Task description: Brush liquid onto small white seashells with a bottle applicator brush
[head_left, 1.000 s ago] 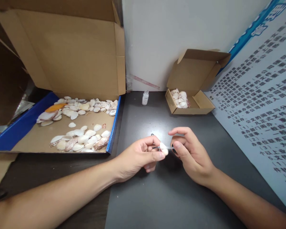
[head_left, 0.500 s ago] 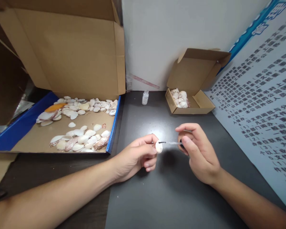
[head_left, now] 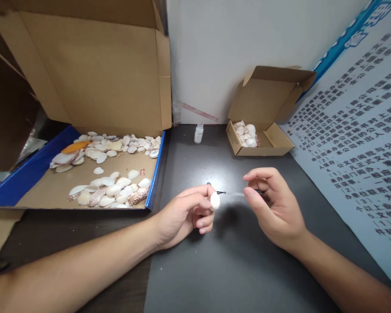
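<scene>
Between the thumb and fingers of my left hand (head_left: 192,208) is a small white ribbed seashell (head_left: 215,201), held up above the dark table. My right hand (head_left: 273,204) grips a brush applicator (head_left: 236,194) with a clear stem and dark bristles. Its black handle end is partly hidden behind the fingers. The bristles point left and lie at the shell's upper edge; whether they touch it I cannot tell. Beyond both hands stands a small clear glass bottle (head_left: 198,134) with a pale label, no cap visible on it.
To the left, an open cardboard box (head_left: 52,191) with blue sides contains many loose shells. A smaller open cardboard box (head_left: 263,151) with whitish shells sits at the back right. A white wall (head_left: 202,65) rises behind, and a printed sheet (head_left: 355,130) borders the right side.
The shell has turned so its ribbed face shows more. My right hand has shifted slightly right, and the applicator's black end is now more hidden by the fingers.
</scene>
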